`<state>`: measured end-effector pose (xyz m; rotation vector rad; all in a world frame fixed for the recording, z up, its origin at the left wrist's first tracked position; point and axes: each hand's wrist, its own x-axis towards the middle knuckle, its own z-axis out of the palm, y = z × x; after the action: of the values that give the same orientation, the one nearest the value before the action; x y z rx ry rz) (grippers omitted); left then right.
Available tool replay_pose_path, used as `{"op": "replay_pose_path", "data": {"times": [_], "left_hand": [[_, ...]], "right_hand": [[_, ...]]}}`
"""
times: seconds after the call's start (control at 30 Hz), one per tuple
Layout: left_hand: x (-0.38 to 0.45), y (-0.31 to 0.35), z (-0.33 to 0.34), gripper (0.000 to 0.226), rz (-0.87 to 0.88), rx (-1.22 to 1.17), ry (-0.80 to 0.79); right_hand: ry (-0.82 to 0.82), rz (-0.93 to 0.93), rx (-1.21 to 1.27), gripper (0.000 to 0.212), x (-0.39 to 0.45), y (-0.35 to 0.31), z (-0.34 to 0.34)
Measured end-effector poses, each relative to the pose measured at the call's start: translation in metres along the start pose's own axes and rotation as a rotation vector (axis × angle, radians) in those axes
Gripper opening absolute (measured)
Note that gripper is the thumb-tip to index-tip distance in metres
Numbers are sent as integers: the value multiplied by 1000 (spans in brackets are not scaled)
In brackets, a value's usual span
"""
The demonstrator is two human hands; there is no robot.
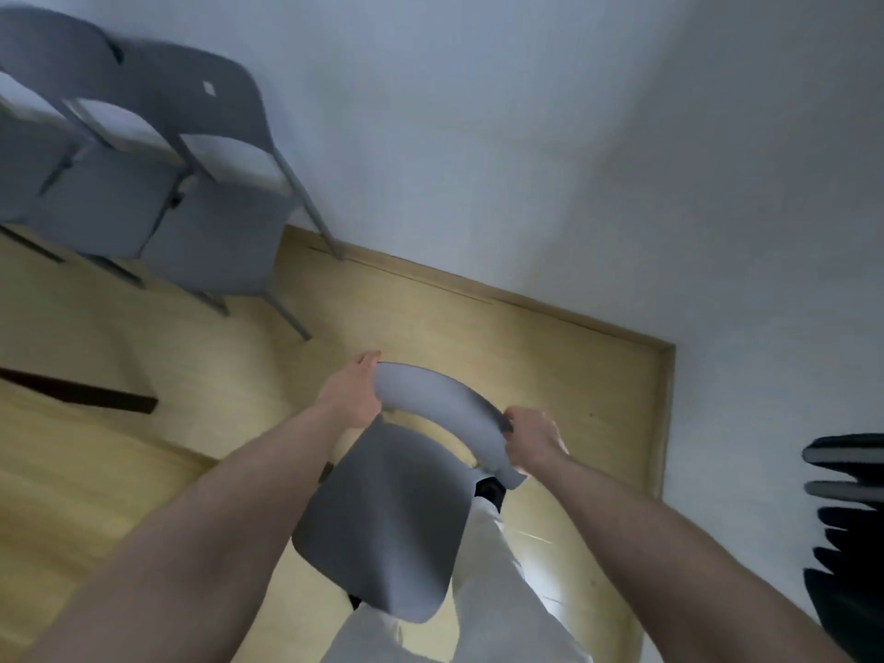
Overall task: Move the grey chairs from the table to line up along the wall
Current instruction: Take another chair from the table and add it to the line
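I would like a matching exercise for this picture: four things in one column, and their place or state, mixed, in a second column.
Things:
1. left hand
2. right hand
3. row of grey chairs
4. stack of dark objects

Places or states:
A. at the right edge of the view
B. stands along the wall, upper left
C. grips the left end of the held chair's backrest
D. grips the right end of that backrest

Pairs: 1-C, 2-D, 3-B, 4-A
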<state>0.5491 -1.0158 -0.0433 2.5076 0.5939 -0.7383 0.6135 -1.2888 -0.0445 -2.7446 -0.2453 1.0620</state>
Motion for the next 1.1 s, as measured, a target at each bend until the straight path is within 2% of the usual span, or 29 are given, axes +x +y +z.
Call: {"op": "replay_pose_path", "data": {"times": [0.07, 0.17, 0.23, 0.47, 0.6, 0.8, 1.1], "left_hand": [[16, 7, 1, 55, -69, -71, -5], [38, 18, -4, 26, -170, -119, 93], [47, 28, -9, 17, -210, -143, 155], [61, 56, -39, 13, -285, -293, 320], [67, 52, -60, 15, -295, -296, 395], [72, 43, -99, 25, -297, -367, 447], [107, 5, -173, 13, -257, -294, 453]], "right_hand": [[-17, -36, -21, 21, 8, 2, -6], [-16, -92, -33, 16, 28, 4, -24], [-14, -135, -42, 15, 46, 4, -43], [0, -251, -121, 23, 84, -1, -98], [46, -330, -108, 18, 96, -22, -123], [105, -365, -106, 22, 110, -58, -153], [177, -325, -82, 28, 129, -135, -180]]}}
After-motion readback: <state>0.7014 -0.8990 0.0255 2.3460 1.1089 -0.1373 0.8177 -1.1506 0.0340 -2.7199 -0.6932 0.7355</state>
